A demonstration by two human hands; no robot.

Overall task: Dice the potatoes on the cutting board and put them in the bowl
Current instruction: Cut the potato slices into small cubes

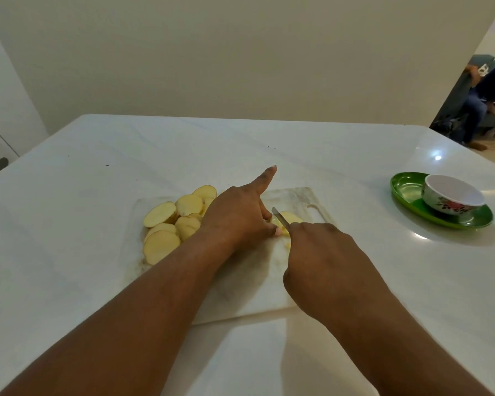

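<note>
On the cutting board [297, 195], which serves as the landmark for everything else, the dicing step is under way. At the board's far right part, close to its handle slot, lies a potato slice [290, 217] being cut. The left hand [237, 218] pins this slice down from its left side, thumb and curled fingers pressing on it while the index finger sticks straight out toward the far edge of the board. The right hand [323, 258] has its grip closed round the handle of a knife [280, 218], the handle itself hidden inside the fist; the blade runs across the slice, just beside the left fingertips.

At the board's left end sits a pile of uncut potato slices [172, 224], touching and overlapping one another, partly behind the left wrist. No finished cubes can be made out clearly; a pale scrap near the blade may be one.

Well to the right of the board, on the counter [97, 281], a bowl [452, 200] stands on a green plate [406, 187]; nothing can be made out inside it.

Judging from this, the task is early: most slices await cutting. The next move calls for pressing the blade down cleanly while keeping the left fingertips clear of the edge, then shifting the knife sideways for the following cut.
</note>
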